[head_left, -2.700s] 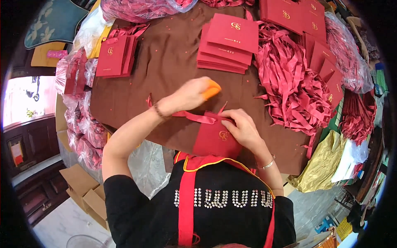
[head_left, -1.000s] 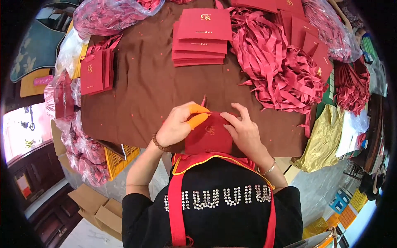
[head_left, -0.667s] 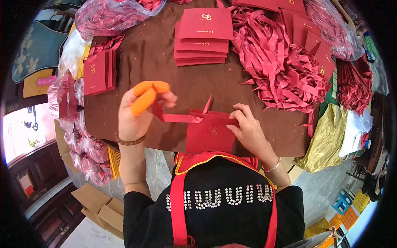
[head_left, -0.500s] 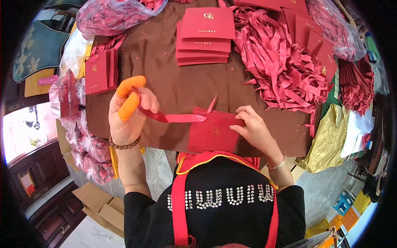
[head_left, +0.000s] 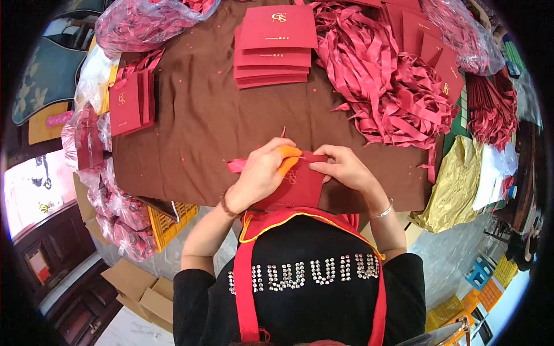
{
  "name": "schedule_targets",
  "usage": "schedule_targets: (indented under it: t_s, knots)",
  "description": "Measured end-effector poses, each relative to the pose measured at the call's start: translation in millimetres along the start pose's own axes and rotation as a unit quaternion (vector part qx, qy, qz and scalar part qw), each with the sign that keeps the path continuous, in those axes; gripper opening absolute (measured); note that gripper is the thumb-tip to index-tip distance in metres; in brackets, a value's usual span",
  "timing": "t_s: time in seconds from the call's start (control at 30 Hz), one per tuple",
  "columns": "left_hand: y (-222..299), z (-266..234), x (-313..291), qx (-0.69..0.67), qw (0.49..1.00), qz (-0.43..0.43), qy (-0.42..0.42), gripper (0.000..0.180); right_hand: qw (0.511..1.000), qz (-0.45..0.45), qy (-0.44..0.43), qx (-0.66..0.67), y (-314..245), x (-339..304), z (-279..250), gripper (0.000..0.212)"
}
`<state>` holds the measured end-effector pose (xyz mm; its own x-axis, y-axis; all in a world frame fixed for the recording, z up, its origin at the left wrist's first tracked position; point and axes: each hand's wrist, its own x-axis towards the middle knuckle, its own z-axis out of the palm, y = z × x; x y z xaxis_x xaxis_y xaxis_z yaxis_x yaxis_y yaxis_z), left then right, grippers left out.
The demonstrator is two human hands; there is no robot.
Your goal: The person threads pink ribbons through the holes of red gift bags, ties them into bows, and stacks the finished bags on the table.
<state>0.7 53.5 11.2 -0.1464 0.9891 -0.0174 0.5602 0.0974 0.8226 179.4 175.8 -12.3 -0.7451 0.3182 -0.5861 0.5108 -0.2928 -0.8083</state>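
Head view looks down on a brown table [head_left: 208, 127], and everything else is placed against it. At the table's near edge, right in front of the person, lies a dark red folded card [head_left: 297, 187] with a small gold mark. The left hand [head_left: 262, 173] rests on the card's left part, its fingers curled around an orange tool [head_left: 287, 158] whose tip points toward the card's upper edge. A red ribbon [head_left: 239, 165] sticks out from under this hand to the left, flat on the table. The right hand [head_left: 340, 167] presses on the card's upper right corner, fingertips pinching the card's edge, close beside the orange tool. Toward the table's far edge sits a stack of red cards [head_left: 274, 46]. A heap of loose red ribbons [head_left: 381, 81] covers the table's right side. On its left edge stands a smaller pile of red cards [head_left: 130, 104], with plastic bags of red goods [head_left: 115, 213] just beyond the left edge.
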Motion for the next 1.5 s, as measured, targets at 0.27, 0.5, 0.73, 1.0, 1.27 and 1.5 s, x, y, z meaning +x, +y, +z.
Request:
schedule_targets:
  t_s: [0.27, 0.5, 0.73, 1.0, 1.27, 1.5]
  knots:
    - [-17, 23, 3, 0.016, 1.000, 0.013, 0.017, 0.014, 0.992, 0.010, -0.021, 0.125, 10, 3, -5, 0.023]
    - [0, 25, -13, 0.214, 0.965, 0.141, 0.064, 0.020, 0.993, -0.002, -0.003, 0.119, 16, 3, -2, 0.020]
    - [4, 32, -14, 0.265, 0.954, 0.129, 0.063, 0.012, 0.995, 0.009, -0.001, 0.095, 11, 0, 0, 0.020]
    - [6, 34, -11, 0.286, 0.948, 0.132, 0.046, 0.014, 0.996, 0.003, 0.023, 0.089, 5, -6, 3, 0.020]
    - [15, 37, -9, 0.327, 0.934, 0.139, 0.043, 0.011, 0.999, -0.015, 0.038, 0.031, 2, -10, 4, 0.018]
    - [25, 38, -4, 0.354, 0.926, 0.132, 0.012, 0.009, 0.998, -0.035, 0.054, 0.016, -3, -17, 7, 0.020]
